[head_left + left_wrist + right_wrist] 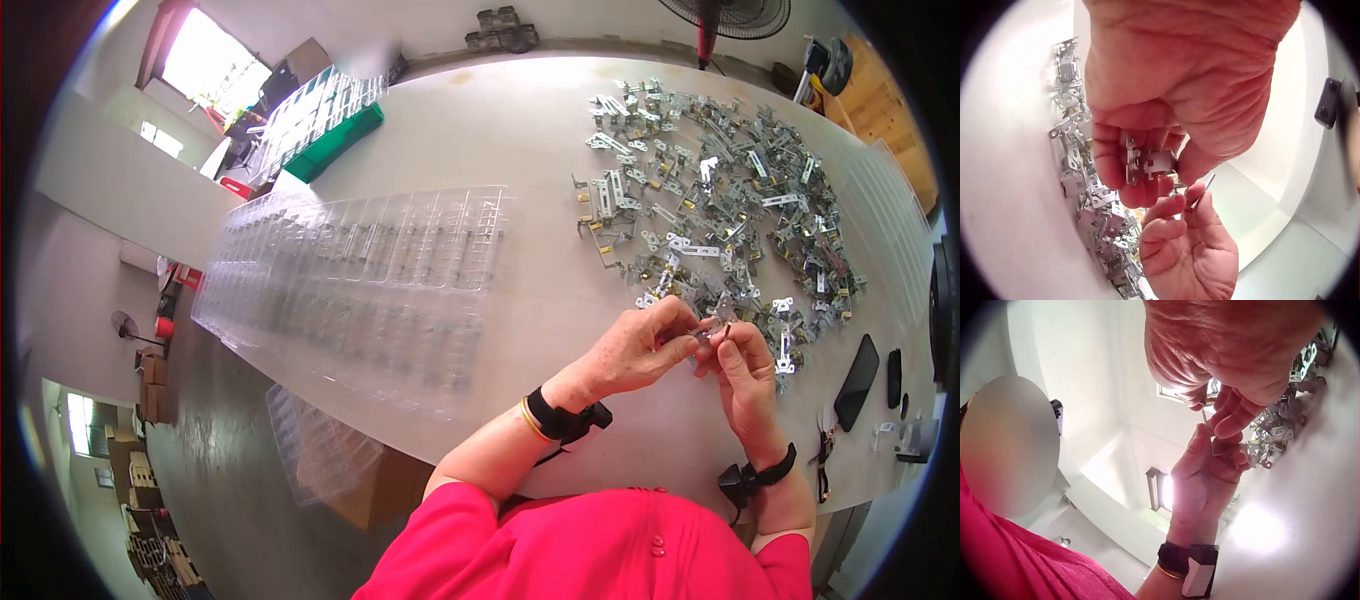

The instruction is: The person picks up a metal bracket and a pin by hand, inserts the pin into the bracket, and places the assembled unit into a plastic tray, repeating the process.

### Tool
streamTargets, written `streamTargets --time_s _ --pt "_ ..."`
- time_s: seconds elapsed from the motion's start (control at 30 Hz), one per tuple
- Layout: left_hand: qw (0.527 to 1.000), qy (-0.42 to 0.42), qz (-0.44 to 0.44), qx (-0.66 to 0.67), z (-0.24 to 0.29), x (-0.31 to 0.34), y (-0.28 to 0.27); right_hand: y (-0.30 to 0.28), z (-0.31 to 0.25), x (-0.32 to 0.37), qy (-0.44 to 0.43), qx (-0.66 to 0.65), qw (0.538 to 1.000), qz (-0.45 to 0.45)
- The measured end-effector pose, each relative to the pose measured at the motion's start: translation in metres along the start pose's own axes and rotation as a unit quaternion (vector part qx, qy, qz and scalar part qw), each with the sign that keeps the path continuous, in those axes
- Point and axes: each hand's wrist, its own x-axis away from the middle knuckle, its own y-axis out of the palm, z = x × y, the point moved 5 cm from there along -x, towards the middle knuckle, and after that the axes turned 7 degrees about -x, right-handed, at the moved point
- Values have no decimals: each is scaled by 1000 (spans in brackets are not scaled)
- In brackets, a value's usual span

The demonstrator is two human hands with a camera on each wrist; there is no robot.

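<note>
The left hand [640, 352] holds a small silver metal bracket [1147, 162] between thumb and curled fingers, seen best in the left wrist view. Close against it, the right hand [745, 378] pinches a thin metal piece [1205, 189] between thumb and fingers; in the right wrist view its far end is partly hidden by the fingers. Both hands meet at the near edge of a large heap of metal brackets [700, 246]. Whether the thin piece touches the bracket cannot be told.
Clear plastic trays [350, 250] cover the table's left part, with a green bin [335, 140] behind them. More clear trays [885, 225] lie at the right. A black phone [857, 383] and tweezers-like tools [825, 450] are near the right edge. A cardboard box [385, 485] stands below.
</note>
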Motion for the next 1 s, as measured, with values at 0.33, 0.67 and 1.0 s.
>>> streamTargets --time_s 0.33,0.67,1.0 --pt "999 -18 3 -40 2 1 -1 5 -5 -1 -6 -12 1000 7" --pt "994 42 23 -96 6 -1 0 4 -5 -1 -19 19 1000 8" --pt "985 24 87 -149 12 -4 -10 2 1 3 36 -18 999 -27"
